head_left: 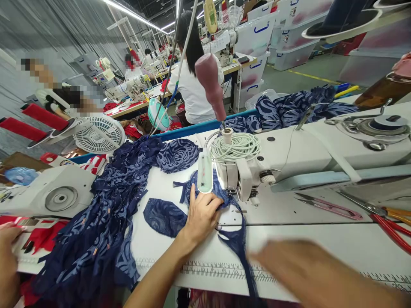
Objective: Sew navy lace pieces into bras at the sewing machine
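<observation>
The left hand [202,214] lies palm down on the bench [321,244], just right of a heap of navy lace [105,222]. Its fingers are loosely spread and bent, and they pin a small lace piece [224,200] rather than close around it. The fingertips sit close to the foot of the sewing machine [237,173], right under its lamp [204,171]. That closeness looks like the main risk: if the machine runs while the fingers creep forward with the cloth, the needle could catch a fingertip.

A thin strip of the same lace [240,246] trails from the foot to the bench's front edge. Slack there could snag or drag the piece askew under the foot. A lace heap this close could also have a loose edge pulled in with the piece.

Further right, the right hand [305,273] is a blur low over the bench front. I cannot tell how far open it is, or whether it holds anything. Pink snips [330,208] and red-handled scissors [390,229] lie on the bench beyond it, so a hurried sweep that way could strike their blades.
</observation>
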The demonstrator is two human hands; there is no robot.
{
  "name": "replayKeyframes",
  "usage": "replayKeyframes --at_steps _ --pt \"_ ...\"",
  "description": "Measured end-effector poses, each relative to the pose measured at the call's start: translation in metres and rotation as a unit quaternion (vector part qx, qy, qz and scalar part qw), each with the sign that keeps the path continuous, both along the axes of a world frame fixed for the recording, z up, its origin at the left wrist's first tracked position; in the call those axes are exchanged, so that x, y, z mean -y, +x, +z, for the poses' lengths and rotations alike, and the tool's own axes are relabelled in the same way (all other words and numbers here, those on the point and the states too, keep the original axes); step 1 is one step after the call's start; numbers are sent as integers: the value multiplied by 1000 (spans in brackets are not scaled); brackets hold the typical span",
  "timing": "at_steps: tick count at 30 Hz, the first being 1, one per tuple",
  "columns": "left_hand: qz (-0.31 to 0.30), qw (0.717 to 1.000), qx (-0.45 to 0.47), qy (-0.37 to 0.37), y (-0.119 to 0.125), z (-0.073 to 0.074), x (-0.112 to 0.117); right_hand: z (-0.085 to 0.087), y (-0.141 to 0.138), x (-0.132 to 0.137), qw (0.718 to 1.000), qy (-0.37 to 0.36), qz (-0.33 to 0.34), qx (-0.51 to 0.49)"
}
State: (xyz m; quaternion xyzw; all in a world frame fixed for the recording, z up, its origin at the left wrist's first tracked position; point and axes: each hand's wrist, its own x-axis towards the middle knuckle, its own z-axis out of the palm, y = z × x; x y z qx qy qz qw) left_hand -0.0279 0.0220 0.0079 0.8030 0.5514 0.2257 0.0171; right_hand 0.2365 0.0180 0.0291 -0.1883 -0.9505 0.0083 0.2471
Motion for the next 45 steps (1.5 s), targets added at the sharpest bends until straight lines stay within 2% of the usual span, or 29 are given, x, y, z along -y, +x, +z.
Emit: replayKeyframes --at_steps 3,6,9,11,17,21,27,33,40,45 --pt "-4 1000 21 8 -1 4 -8 -10 -6 -50 1000 13 12 14" --pt "-34 999 14 17 2 8 -14 -26 -17 -66 999 21 32 34" --pt "-77 996 -47 5 5 7 -16 -36 -23 -59 999 7 35 34" --pt "-83 994 -71 -4 5 4 -15 -38 -24 -54 999 -10 38 19" --pt "-73 997 9 -6 3 -3 -12 -37 -28 -52 996 -69 55 13" --pt "-90 993 -68 -44 7 -2 -11 -41 -31 -49 992 -102 75 7" --pt "-76 994 -75 -20 5 1 -7 -39 -26 -47 994 -79 69 -36" --pt "-75 990 -103 -53 8 2 -4 -34 -26 -48 993 -85 66 -44" --pt "-66 992 -102 -17 15 -8 0 -33 -23 -48 997 -47 53 -29" --pt "-29 993 -115 -18 15 -6 -5 -39 -23 -52 1000 -15 16 18"
